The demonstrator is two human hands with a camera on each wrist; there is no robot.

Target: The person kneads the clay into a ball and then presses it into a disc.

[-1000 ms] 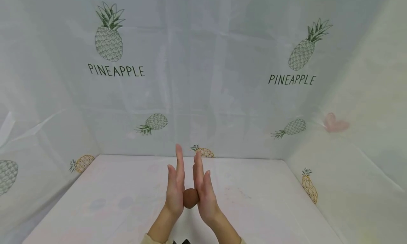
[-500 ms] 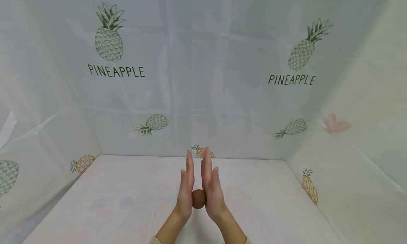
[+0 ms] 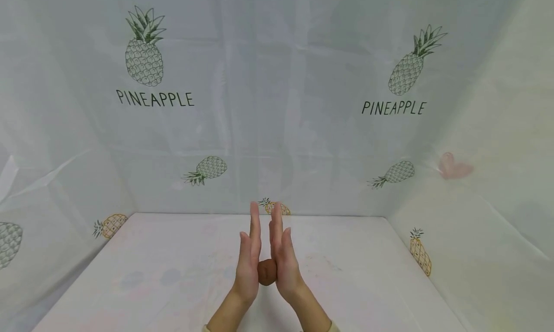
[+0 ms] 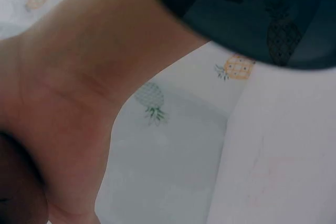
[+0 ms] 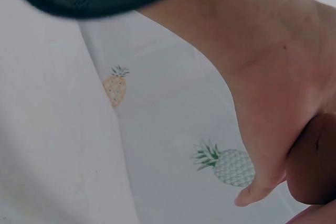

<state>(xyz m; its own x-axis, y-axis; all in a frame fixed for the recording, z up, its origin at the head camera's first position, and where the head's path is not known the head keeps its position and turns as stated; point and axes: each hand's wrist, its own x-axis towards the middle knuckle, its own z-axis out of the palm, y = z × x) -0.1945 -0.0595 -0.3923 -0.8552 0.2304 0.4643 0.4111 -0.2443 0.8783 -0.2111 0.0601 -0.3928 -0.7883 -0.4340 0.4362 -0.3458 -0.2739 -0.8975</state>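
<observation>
A brown ball of what looks like modelling clay (image 3: 267,272) sits between my two palms in the head view, a crease showing on its front. My left hand (image 3: 248,264) presses it from the left and my right hand (image 3: 286,265) from the right, both with straight fingers pointing up and away. In the left wrist view the clay ball (image 4: 20,187) shows dark at the lower left against the palm (image 4: 68,140). From the right wrist, the ball (image 5: 315,163) appears at the right edge, touching the base of the right palm (image 5: 273,108).
Beneath the hands spreads a white table (image 3: 173,245) with faint coloured blotches. A pale sheet printed with pineapples (image 3: 277,130) hangs behind it, and similar sheets stand along the left (image 3: 52,187) and right (image 3: 484,216) sides.
Both hands and the clay ball first moved right together, then slightly back left. The palms slide against each other, and the ball has turned, now showing a crease.
</observation>
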